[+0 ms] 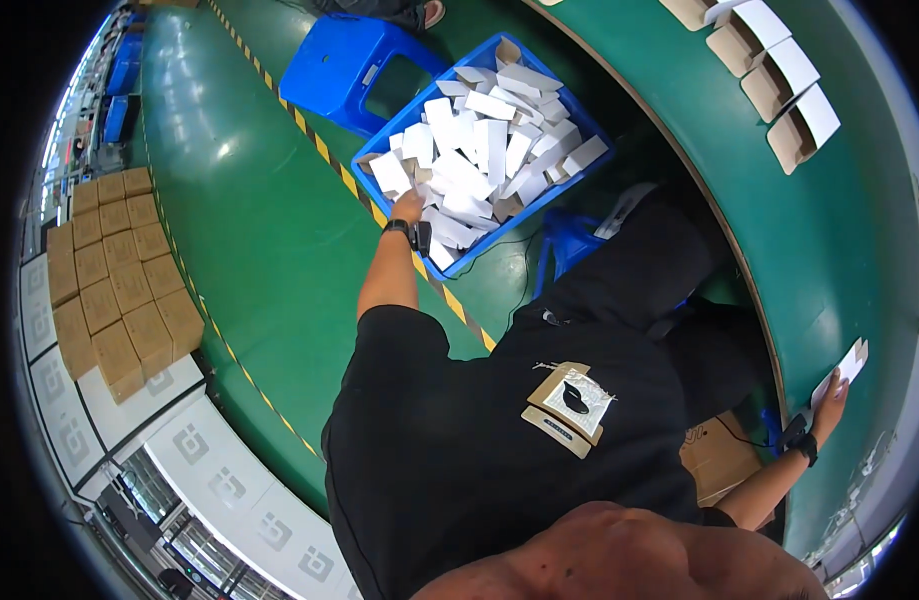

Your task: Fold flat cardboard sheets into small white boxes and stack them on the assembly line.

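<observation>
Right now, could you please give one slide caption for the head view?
Left hand at a blue bin of white cartons; right hand holding a white carton at the green worktable.

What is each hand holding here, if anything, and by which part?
The right hand holds a white carton toward its wrist-side end. The left hand is at the blue bin; whether it grips anything cannot be told.

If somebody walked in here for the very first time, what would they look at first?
Probably the blue crate at the top middle, heaped with white cartons, with the person's left hand at its lower left side. Next, perhaps, the right hand at far right, holding a single white carton by the green bench, and the stacked brown boxes on the left.
</observation>
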Tool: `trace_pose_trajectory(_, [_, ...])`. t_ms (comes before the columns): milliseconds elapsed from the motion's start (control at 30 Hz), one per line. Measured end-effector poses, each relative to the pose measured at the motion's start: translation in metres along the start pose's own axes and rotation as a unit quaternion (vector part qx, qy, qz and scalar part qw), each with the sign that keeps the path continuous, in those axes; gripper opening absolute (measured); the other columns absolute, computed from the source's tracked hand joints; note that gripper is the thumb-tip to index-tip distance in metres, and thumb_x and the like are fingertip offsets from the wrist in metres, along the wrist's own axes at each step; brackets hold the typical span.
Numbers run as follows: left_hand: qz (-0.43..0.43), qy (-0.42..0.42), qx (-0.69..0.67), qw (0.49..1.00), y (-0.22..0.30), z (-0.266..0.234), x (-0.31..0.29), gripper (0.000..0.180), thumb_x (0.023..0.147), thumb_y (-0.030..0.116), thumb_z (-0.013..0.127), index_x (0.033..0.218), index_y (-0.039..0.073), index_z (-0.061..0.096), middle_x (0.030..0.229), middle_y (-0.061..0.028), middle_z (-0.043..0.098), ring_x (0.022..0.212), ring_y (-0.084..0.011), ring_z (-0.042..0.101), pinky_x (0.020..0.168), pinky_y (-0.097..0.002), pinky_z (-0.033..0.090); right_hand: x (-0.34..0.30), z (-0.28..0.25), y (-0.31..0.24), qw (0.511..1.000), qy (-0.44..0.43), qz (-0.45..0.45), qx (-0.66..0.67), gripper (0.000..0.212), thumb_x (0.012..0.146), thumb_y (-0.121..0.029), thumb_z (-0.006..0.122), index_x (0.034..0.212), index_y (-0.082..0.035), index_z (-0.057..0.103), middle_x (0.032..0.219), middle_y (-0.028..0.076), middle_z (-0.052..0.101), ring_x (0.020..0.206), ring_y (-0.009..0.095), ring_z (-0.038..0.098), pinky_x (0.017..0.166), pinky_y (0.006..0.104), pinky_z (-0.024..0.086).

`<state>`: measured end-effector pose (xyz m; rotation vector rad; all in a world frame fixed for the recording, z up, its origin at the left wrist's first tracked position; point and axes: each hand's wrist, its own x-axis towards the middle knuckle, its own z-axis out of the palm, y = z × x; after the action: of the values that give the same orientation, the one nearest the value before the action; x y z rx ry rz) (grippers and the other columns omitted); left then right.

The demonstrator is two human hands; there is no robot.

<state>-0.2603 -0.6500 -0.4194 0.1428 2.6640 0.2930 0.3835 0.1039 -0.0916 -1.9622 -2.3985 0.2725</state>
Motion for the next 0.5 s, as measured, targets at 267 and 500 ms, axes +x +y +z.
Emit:
trace_pose_trajectory(267, [0.065, 0.263, -0.347, 0.898, 0.167, -0.095, -0.068, 0.019, 0.095, 0.016, 0.060, 0.106, 0.002, 0.066, 0.090, -0.0079, 0.070, 0.082, -0.0138, 0.065, 0.076, -0.0280, 0.050, 0.001, -0.027, -0.012, 0.995, 0.000, -0.012, -0.095, 0.065, 0.097, -0.055, 0.048, 0.133, -0.002, 0.057, 0.127, 0.028, 0.059, 0.121, 0.043, 0.054, 0.102, 0.0428, 0.042])
trace_pose_trajectory(500, [0.414, -0.043, -0.452, 0.789, 0.425, -0.188, -0.242, 0.012, 0.093, 0.006, 0.061, 0.103, 0.001, 0.066, 0.095, -0.0089, 0.070, 0.089, -0.0167, 0.065, 0.083, -0.0299, 0.051, -0.030, -0.054, -0.028, 0.994, 0.059, 0.016, -0.091, 0.045, 0.102, -0.038, 0.047, 0.120, 0.000, 0.064, 0.113, 0.023, 0.066, 0.100, 0.042, 0.062, 0.084, 0.0446, 0.051])
